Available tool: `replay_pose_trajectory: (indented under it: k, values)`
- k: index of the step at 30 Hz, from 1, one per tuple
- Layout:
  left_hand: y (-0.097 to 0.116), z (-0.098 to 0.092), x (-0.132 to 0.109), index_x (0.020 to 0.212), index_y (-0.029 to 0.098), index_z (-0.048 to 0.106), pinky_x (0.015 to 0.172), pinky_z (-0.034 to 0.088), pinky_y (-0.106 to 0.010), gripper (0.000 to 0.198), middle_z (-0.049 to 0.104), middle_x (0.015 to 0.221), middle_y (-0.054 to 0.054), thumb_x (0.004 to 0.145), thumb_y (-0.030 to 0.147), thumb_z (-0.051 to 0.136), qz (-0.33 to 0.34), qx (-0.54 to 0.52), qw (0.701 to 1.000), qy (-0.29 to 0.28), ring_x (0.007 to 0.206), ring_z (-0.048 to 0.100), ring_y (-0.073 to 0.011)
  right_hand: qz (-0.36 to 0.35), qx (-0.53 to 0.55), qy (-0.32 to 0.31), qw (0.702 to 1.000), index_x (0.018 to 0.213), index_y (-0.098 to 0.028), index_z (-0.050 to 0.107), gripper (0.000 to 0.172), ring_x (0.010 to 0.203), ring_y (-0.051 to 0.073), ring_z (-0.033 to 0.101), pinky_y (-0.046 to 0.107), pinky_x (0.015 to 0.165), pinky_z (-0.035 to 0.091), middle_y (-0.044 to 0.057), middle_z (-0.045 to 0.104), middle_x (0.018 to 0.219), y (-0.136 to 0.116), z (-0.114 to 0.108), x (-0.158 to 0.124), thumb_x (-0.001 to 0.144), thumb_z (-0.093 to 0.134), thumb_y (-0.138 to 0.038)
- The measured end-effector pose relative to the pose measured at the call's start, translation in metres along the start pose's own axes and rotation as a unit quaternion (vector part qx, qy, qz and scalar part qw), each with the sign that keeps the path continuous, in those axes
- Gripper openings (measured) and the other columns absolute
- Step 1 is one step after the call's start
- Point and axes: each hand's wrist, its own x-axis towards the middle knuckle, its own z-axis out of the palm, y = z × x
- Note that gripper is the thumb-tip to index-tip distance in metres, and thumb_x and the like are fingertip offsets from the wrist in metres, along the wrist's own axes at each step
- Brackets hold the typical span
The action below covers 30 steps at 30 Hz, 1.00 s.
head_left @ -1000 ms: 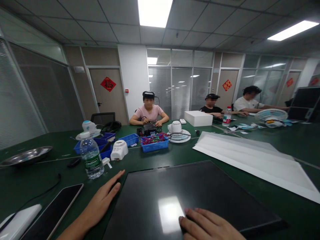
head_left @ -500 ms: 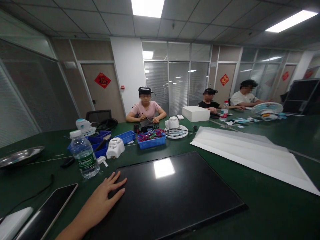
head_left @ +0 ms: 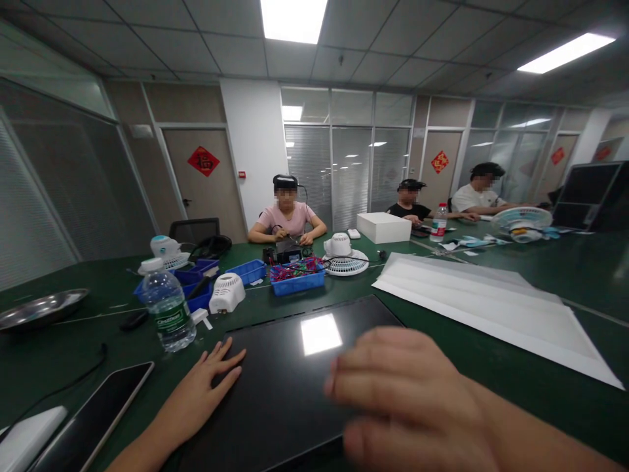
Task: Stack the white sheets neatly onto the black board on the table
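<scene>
- L hand: open, palm down, fingers spread. It lies flat on the near-left corner of the black display panel, fingertips on the dark face, wrist and forearm off the edge towards me.
- R hand: v. close to the cam and blurred. Fingers are stretched out side by side and point left, thumb below, nothing gripped that I can see. It's over the panel's right half; can't tell if it touches the surface.
- Panel: flat on the green table, spanning from under the L hand to under the R hand. A ceiling light glare sits on it between the two hands, a bit further out.
- Left of L hand: a phone, screen up, near the forearm. A white slab is beyond that, at the frame corner.
- Ahead-left of L fingertips: a water bottle, upright, cap on, near but apart from the hand.
- Ahead of L hand, past the panel edge: a white fan housing, then blue parts bins, one full of coloured bits.
- Ahead of R hand: a white fan grille, well apart.
- Right of R hand: a big white sheet lying flat, just beside the panel's far-right corner.
- Far left: a metal dish.
- Across the table: a co-worker in a pink top, hands on a small device. Two more ppl sit further right near a white box.
</scene>
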Motion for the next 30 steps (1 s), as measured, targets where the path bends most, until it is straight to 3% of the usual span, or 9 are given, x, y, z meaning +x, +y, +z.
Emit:
replay_pose_trajectory:
  k: [1, 3, 4, 6, 10, 13, 20, 25, 30]
  values:
    - [0.0, -0.002, -0.001, 0.136, 0.031, 0.057, 0.118, 0.021, -0.056, 0.051, 0.036, 0.156, -0.006, 0.092, 0.055, 0.045, 0.005, -0.001, 1.0, -0.002, 0.145, 0.028, -0.0299, -0.006, -0.041, 0.008, 0.999, 0.133, -0.033, 0.056, 0.044, 0.112, 0.02, 0.061, 0.04, 0.091, 0.053, 0.003, 0.068, 0.119, 0.023, -0.003, -0.008, 0.09, 0.051, -0.033]
    - [0.002, -0.006, -0.002, 0.136, 0.032, 0.057, 0.118, 0.022, -0.056, 0.05, 0.036, 0.156, -0.005, 0.093, 0.054, 0.045, 0.009, -0.002, 1.0, -0.008, 0.145, 0.027, -0.03, 0.157, -0.166, -0.006, 0.974, 0.124, -0.02, 0.062, 0.036, 0.117, 0.021, 0.058, 0.044, 0.101, 0.047, 0.01, 0.066, 0.122, 0.073, -0.009, -0.037, 0.092, 0.046, -0.022]
    - [0.002, -0.008, -0.002, 0.136, 0.032, 0.057, 0.117, 0.023, -0.056, 0.05, 0.037, 0.155, -0.005, 0.092, 0.054, 0.046, 0.008, -0.002, 1.0, -0.009, 0.145, 0.027, -0.0306, 0.264, -0.219, -0.037, 0.938, 0.123, -0.02, 0.063, 0.036, 0.123, 0.021, 0.054, 0.043, 0.106, 0.043, 0.009, 0.063, 0.128, 0.097, -0.012, -0.058, 0.092, 0.044, -0.022]
    - [0.002, -0.011, -0.002, 0.134, 0.032, 0.059, 0.116, 0.026, -0.057, 0.049, 0.038, 0.155, -0.005, 0.092, 0.053, 0.047, 0.004, -0.006, 1.0, -0.011, 0.144, 0.028, -0.0323, 0.363, -0.249, -0.061, 0.896, 0.117, -0.016, 0.067, 0.036, 0.126, 0.025, 0.052, 0.046, 0.107, 0.04, 0.013, 0.062, 0.129, 0.138, -0.016, -0.103, 0.09, 0.044, -0.019]
    - [-0.002, -0.01, -0.002, 0.132, 0.033, 0.062, 0.116, 0.027, -0.055, 0.047, 0.039, 0.154, -0.003, 0.091, 0.053, 0.048, 0.0, -0.022, 1.0, -0.01, 0.144, 0.029, -0.031, 0.522, -0.285, -0.093, 0.798, 0.12, -0.012, 0.067, 0.042, 0.13, 0.038, 0.047, 0.059, 0.103, 0.038, 0.021, 0.059, 0.131, 0.179, -0.021, -0.173, 0.091, 0.046, -0.034]
    - [-0.005, -0.006, -0.001, 0.127, 0.033, 0.067, 0.116, 0.028, -0.053, 0.045, 0.041, 0.154, -0.003, 0.09, 0.051, 0.048, -0.002, -0.044, 0.999, -0.008, 0.144, 0.031, -0.0288, 0.58, -0.273, -0.132, 0.756, 0.129, -0.016, 0.062, 0.05, 0.125, 0.035, 0.053, 0.053, 0.097, 0.044, 0.018, 0.057, 0.135, 0.187, -0.02, -0.191, 0.095, 0.042, -0.048]
    - [-0.003, -0.001, 0.0, 0.118, 0.03, 0.073, 0.116, 0.029, -0.055, 0.043, 0.047, 0.151, -0.003, 0.088, 0.049, 0.049, -0.017, -0.087, 0.996, 0.004, 0.142, 0.036, -0.0311, 0.606, -0.274, -0.176, 0.726, 0.117, -0.017, 0.063, 0.038, 0.099, 0.022, 0.063, 0.042, 0.089, 0.049, 0.01, 0.066, 0.112, 0.186, -0.019, -0.179, 0.099, 0.047, -0.046]
    - [-0.002, -0.002, 0.0, 0.116, 0.031, 0.074, 0.116, 0.028, -0.055, 0.043, 0.048, 0.151, -0.002, 0.088, 0.051, 0.049, -0.021, -0.088, 0.996, 0.005, 0.143, 0.036, -0.0311, 0.61, -0.296, -0.147, 0.72, 0.11, -0.017, 0.067, 0.027, 0.095, 0.023, 0.064, 0.04, 0.085, 0.049, 0.01, 0.068, 0.104, 0.178, -0.022, -0.167, 0.097, 0.051, -0.034]
    - [0.002, -0.002, 0.0, 0.116, 0.031, 0.074, 0.115, 0.03, -0.057, 0.042, 0.05, 0.15, -0.002, 0.089, 0.052, 0.048, -0.015, -0.082, 0.996, 0.013, 0.142, 0.037, -0.0317, 0.613, -0.301, -0.076, 0.726, 0.111, -0.024, 0.069, 0.031, 0.103, 0.027, 0.063, 0.036, 0.081, 0.045, 0.01, 0.068, 0.113, 0.173, -0.029, -0.164, 0.093, 0.045, -0.026]
